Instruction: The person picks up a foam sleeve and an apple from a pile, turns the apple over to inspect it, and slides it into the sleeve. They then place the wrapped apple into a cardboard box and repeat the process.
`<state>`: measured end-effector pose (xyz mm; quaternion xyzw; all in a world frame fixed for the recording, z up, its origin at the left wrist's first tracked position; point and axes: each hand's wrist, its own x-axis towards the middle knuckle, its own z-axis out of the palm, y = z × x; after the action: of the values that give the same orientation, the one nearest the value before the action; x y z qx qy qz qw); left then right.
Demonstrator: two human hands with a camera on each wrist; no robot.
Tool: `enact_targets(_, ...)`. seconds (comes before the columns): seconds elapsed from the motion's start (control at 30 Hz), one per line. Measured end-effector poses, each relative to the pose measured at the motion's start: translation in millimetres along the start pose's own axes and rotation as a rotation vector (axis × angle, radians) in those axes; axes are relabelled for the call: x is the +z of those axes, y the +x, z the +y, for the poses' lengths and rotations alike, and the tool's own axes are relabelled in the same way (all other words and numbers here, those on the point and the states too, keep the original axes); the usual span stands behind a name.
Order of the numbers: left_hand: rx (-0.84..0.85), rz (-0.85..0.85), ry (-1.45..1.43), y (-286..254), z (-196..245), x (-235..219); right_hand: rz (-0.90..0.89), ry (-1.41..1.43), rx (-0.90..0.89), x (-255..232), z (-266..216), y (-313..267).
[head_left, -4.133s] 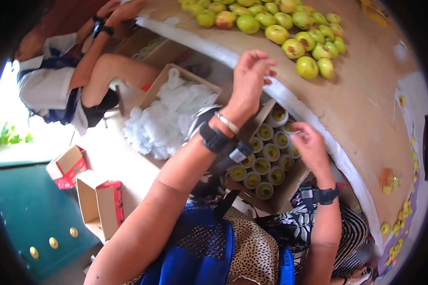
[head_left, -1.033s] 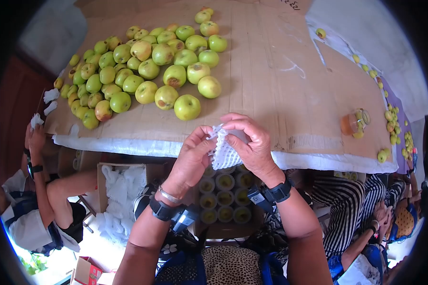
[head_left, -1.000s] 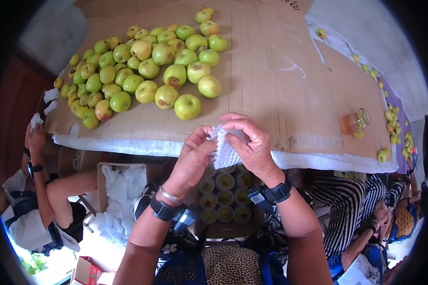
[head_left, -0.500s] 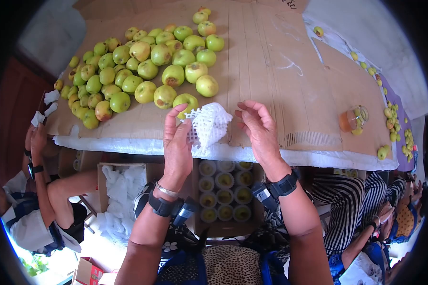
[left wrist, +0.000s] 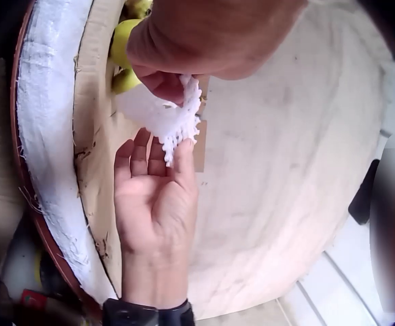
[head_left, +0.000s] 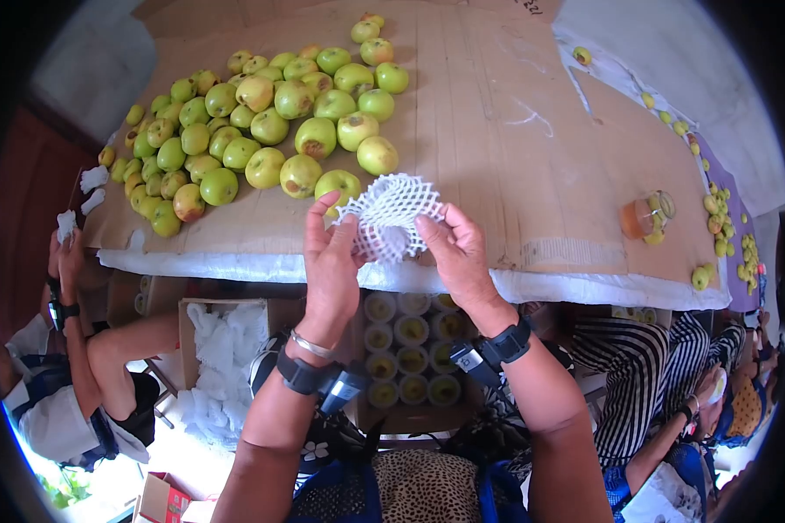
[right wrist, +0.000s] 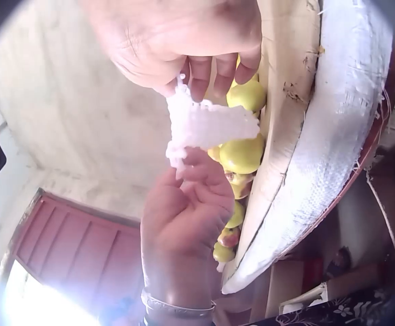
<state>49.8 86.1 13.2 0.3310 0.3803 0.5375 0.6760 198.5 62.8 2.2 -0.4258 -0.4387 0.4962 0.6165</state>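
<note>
A white foam fruit net [head_left: 391,213] is spread wide between my two hands above the table's front edge, its mesh mouth facing up. My left hand [head_left: 330,266] pinches its left rim between thumb and fingers. On the opposite rim, my right hand [head_left: 462,257] has its thumb inside the mouth and fingers outside. The right wrist view shows the net [right wrist: 207,123] stretched into a cone, narrow end toward the apples. Just beyond the net lies a green apple [head_left: 337,186], at the near corner of a big apple pile [head_left: 235,131].
A cardboard-covered table [head_left: 488,174] has a white padded edge. Below it stands a box of netted apples [head_left: 419,418], with a box of foam nets [head_left: 227,349] to its left. A glass jar [head_left: 644,218] stands right. Other people sit at both sides.
The net was folded flat between both hands, then bunched in the left hand with the right hand apart. Now the right hand grips it again and its mouth is spread wide.
</note>
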Motion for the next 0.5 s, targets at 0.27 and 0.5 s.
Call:
enact_targets(0.27,-0.086,-0.006,-0.122,0,9,1,0.098,0.157,0.150,0,4,2)
enact_targets(0.5,0.361,-0.200,0.570,-8,-6,10,0.018,0.003,-0.035,0,-3,2)
